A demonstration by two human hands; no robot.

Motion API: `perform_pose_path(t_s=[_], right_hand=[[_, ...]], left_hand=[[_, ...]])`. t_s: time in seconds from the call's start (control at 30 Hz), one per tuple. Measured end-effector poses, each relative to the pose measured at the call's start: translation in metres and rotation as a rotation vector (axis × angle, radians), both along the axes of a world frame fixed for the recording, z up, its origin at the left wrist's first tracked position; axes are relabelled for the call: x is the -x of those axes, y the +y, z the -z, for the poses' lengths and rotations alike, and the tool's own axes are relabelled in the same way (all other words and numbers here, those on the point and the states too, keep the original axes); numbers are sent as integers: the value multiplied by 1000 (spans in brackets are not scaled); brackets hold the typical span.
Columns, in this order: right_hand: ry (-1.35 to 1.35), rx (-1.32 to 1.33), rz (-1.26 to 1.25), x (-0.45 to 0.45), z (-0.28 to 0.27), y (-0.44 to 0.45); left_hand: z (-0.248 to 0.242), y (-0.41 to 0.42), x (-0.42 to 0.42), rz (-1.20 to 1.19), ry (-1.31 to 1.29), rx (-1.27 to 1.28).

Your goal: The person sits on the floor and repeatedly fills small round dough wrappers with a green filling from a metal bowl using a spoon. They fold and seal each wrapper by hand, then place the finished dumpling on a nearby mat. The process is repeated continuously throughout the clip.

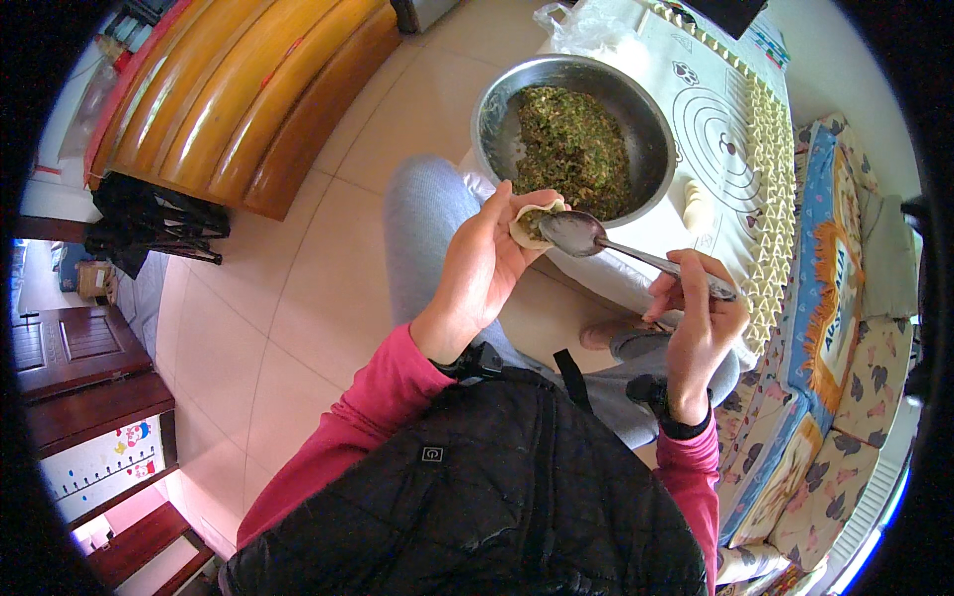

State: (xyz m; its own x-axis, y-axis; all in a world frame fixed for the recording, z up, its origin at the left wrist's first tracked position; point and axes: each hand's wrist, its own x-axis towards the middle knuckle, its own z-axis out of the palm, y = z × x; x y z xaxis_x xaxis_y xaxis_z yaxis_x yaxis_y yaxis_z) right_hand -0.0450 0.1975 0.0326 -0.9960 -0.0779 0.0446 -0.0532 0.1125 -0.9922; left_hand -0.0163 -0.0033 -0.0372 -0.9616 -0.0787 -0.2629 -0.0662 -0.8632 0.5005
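My left hand [488, 261] holds a round dumpling wrapper [524, 232] with some green filling on it. In my right hand [700, 305] is a metal spoon [572, 233], its bowl touching the filling at the wrapper's right side. Just beyond my hands stands a large steel bowl [662, 119] with chopped green filling [572, 145] heaped inside. A few stacked dough wrappers [697, 205] lie on the printed mat [686, 115], right of the bowl. Rows of folded dumplings [768, 216] line the mat's right edge.
A clear plastic bag [589, 30] lies behind the bowl. A patterned sofa [857, 372] runs along the right, a curved wooden piece of furniture [253, 97] stands at upper left, and a black folding frame [156, 231] is beside it on the tiled floor [298, 298].
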Motion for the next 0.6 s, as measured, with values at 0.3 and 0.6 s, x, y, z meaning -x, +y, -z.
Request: perform_pose_path(t_s=[0.3,0.6], right_hand=[[698,-433,-246,42,34,6],[963,-688,-541,45,55,2]], left_hand=[[-2,-6,2,-15,19,-28],[-20,2,3,70,41,-69]])
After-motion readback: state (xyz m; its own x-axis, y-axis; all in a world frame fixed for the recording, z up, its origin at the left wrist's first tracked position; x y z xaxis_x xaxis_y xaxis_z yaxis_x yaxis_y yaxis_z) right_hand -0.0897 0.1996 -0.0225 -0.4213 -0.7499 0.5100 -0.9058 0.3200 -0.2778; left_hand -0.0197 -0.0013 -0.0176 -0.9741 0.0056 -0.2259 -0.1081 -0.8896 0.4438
